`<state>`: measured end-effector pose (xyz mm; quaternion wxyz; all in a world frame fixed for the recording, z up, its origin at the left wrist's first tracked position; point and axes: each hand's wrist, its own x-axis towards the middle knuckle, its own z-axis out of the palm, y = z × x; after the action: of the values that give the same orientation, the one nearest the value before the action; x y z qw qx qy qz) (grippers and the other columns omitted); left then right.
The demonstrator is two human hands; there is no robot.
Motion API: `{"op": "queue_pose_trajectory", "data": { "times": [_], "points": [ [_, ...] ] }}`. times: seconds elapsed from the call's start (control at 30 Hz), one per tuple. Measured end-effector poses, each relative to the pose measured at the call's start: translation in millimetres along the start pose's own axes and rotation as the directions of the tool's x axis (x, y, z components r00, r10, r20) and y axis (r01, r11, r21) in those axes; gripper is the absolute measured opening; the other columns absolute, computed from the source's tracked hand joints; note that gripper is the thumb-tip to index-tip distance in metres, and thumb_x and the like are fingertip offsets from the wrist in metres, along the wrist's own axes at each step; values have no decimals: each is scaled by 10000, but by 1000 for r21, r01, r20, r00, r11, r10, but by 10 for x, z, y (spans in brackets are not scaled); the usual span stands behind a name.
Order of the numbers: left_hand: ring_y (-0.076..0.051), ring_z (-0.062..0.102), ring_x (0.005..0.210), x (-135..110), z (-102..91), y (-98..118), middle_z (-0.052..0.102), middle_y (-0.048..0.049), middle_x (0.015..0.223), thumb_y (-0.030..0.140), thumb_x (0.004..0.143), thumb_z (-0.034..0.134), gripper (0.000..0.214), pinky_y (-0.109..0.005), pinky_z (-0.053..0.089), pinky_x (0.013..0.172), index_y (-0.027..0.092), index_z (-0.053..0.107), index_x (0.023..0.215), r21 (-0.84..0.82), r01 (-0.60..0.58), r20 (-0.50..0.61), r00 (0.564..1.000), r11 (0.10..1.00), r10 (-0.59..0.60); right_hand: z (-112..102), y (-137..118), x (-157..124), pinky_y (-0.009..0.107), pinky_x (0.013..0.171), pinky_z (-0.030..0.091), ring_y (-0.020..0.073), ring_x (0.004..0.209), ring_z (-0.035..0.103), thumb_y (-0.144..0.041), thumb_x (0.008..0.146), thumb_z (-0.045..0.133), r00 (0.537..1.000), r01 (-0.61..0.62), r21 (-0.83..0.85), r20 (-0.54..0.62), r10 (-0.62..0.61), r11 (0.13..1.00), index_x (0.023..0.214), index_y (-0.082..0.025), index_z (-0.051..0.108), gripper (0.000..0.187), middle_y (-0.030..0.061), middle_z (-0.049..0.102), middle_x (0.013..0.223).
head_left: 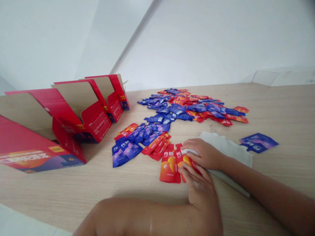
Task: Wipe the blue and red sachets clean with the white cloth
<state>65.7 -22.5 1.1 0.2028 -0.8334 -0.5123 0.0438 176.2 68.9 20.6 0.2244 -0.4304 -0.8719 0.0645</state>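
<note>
Open red cardbd display boxes (pixel 95 123) in row on wood table (pixel 283 111), white wall (pixel 197 42) behind.

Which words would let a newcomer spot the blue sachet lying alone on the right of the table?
On the wooden table, find the person's right hand on a white cloth. Just beyond the cloth's right edge lies a blue sachet, the only one on that side, set apart from the heap of red and blue sachets.

A red sachet (pixel 169 167) lies flat on the wood, white characters and orange fruit printed on it; a second sachet (pixel 185 160) lies just beside it, partly hidden; a rumpled white cloth (pixel 225 147) spreads rightward, its bunched end touching that second sachet.
</note>
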Motion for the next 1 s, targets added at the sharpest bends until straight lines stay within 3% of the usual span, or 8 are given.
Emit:
{"op": "queue_pose_trajectory", "data": {
  "times": [0.27, 0.57, 1.0],
  "points": [
    [-354, 547, 1054, 7, -4, 6, 553, -305, 1145, 140, 808, 490, 416, -539, 413, 922, 24, 516, 1207, -47, 19, -3, 1000, 999, -19, -8, -10, -3, 385, 875, 413, 220, 995, 551, -193, 808, 482, 1000, 0, 8, -6, 0, 1000, 1035, -195, 616, 264, 76, 624, 1081],
    [-349, 553, 1045, -2, -19, -10, 561, -289, 1150, 156, 831, 442, 425, -534, 426, 904, 48, 488, 1240, 68, -20, 36, 999, 997, 18, -8, -10, 4, 381, 874, 415, 219, 991, 553, -197, 809, 484, 1000, 4, 5, -5, -4, 1000, 1035, -191, 615, 262, 77, 624, 1077],
    [-354, 566, 1018, 0, -19, -14, 568, -303, 1123, 159, 819, 468, 413, -526, 433, 893, 42, 517, 1212, 34, -14, 12, 1000, 999, 13, 8, 6, -1, 385, 874, 413, 220, 981, 553, -201, 809, 484, 1000, 8, 10, -12, -8, 1000, 1025, -193, 616, 254, 77, 627, 1066]
  ]
}}
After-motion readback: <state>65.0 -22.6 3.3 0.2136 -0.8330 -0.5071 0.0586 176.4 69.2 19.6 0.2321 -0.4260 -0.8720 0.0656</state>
